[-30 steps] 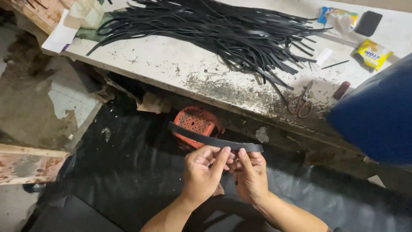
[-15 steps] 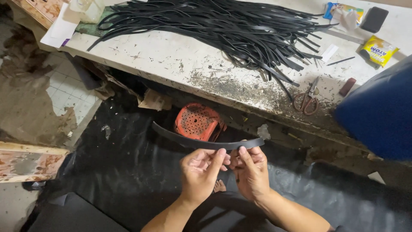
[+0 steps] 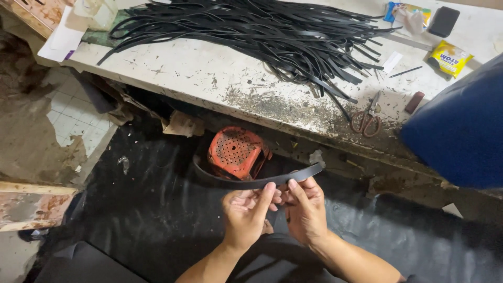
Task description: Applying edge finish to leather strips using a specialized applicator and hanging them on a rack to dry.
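**Two-Handed Grip on a Single Black Strip Below the Workbench**

The left hand (image 3: 246, 212) and the right hand (image 3: 305, 209) are both closed in a pinch on one black strip (image 3: 251, 182), held in the air below the edge of the workbench (image 3: 209, 78). The grip points sit close together near the right-hand portion of the strip. The thumbs and forefingers press the material from opposite faces, which keeps the flat side turned toward the camera for inspection.

Because both hands hold only one short section, the longer left portion hangs unsupported and sags into a shallow curve in front of the red perforated stool (image 3: 236, 152). The short right end projects just past the right hand.

The pile of black strips (image 3: 262, 31) lies spread across the bench top, well apart from the hands; the single strip is thus handled on its own. The scissors (image 3: 368, 116) rest near the bench's front edge, beside the ends of the pile. A yellow packet (image 3: 449, 56) and a dark rectangular block (image 3: 443, 21) lie at the far right of the bench. Black sheeting (image 3: 131, 209) covers the floor beneath the hands.
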